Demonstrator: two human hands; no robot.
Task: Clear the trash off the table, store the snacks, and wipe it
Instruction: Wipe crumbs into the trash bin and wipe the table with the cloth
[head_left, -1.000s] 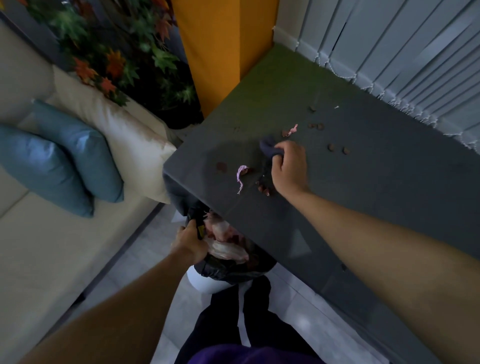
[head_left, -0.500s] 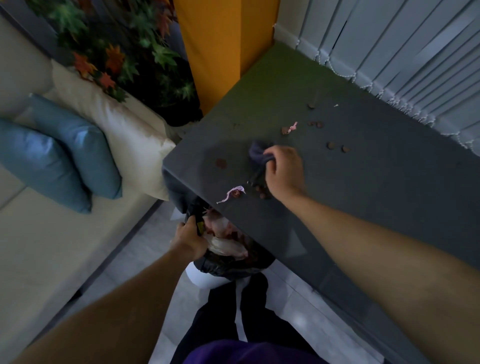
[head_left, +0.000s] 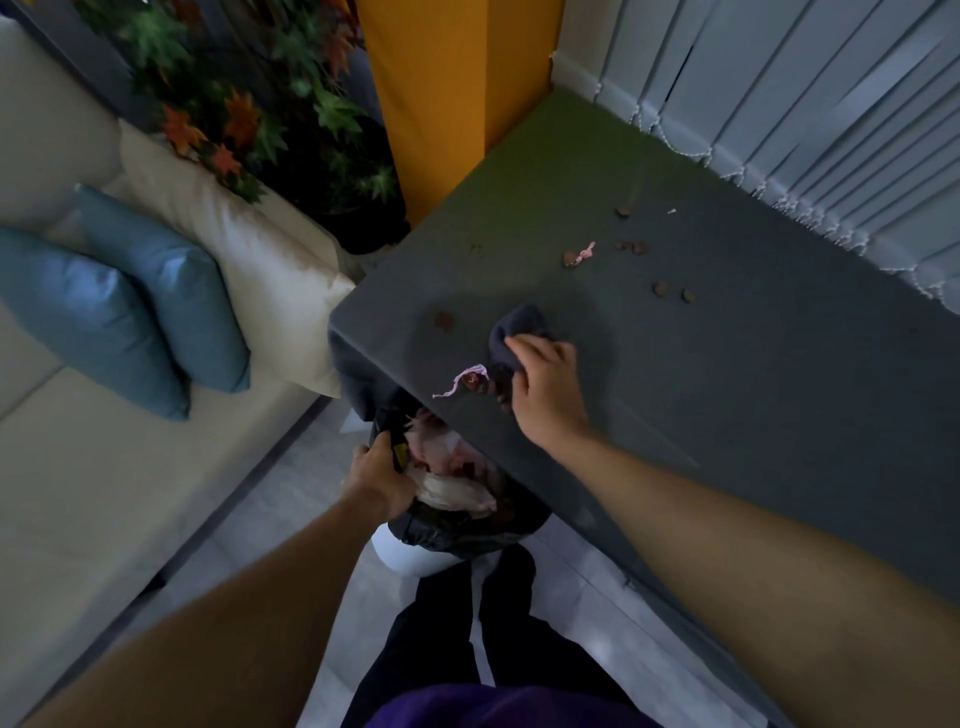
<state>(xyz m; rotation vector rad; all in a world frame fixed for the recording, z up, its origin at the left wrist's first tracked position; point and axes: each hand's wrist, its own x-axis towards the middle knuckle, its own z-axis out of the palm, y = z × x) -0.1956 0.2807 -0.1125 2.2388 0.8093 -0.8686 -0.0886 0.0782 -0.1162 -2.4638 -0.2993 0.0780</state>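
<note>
Black bag (head_left: 467, 530) lines a white bin (head_left: 410, 558) on the floor, tucked partly under the near edge of the table (head_left: 753, 405). Inside the bag are crumpled white and pink wrappers (head_left: 452, 491). The left hand (head_left: 379, 478) grips the rim of the bag, with its fingers curled over it, right by the table edge.

The right hand (head_left: 545, 395) is on the table with its fingers curled round a dark cloth (head_left: 514, 332). The cloth is bunched up and lies on the table top. Just beside the cloth, on the side near the bin, lies a thin pink wrapper strip (head_left: 460, 382). A few small brown bits (head_left: 491, 387) sit right against the cloth. A brown spot (head_left: 444, 322) is near the table corner.

Farther back on the table are round brown bits (head_left: 661, 287) and a small pink scrap (head_left: 587, 251), well apart from the cloth.

Left of the table is a cream sofa (head_left: 104, 493) with two blue cushions (head_left: 171, 291). A leafy plant (head_left: 249, 104) and an orange post (head_left: 441, 104) stand behind the corner, and grey blinds (head_left: 779, 104) hang along the far side
</note>
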